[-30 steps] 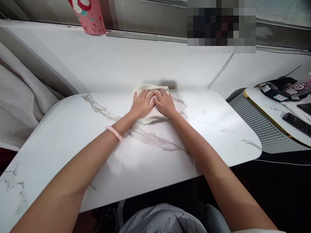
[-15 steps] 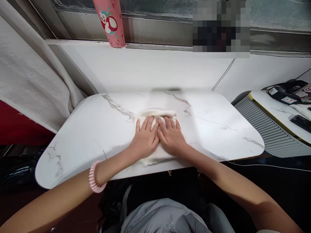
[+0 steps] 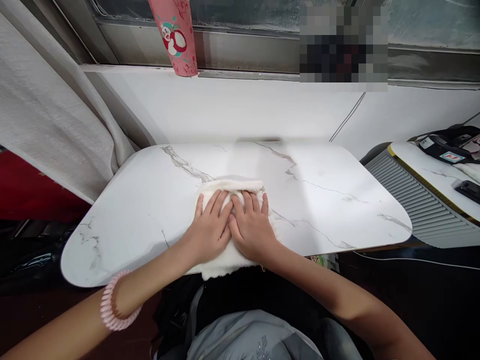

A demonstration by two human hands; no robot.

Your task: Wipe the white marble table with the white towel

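Observation:
A fluffy white cloth (image 3: 228, 261) lies on the white marble-patterned table (image 3: 337, 215), its front part hanging over the near edge. My left hand (image 3: 209, 231) rests flat on the cloth's left half with fingers stretched and a little apart. On the right half lies my right hand (image 3: 253, 227), palm down and fingers likewise extended. The thumbs meet near the middle of the cloth. Around my left wrist is a pink coiled band (image 3: 112, 305). What is under the cloth is hidden.
A pink patterned tumbler (image 3: 178, 42) stands on the windowsill (image 3: 243, 75). Grey curtain (image 3: 63, 100) hangs at the left. To the right, a ribbed grey panel (image 3: 405, 197) borders a second table (image 3: 431, 165) bearing a black bag (image 3: 450, 145) and a small black object (image 3: 468, 190).
Both hands have slid the cloth toward me and slightly left. The cloth now overhangs the table's near edge. The view has shifted a little.

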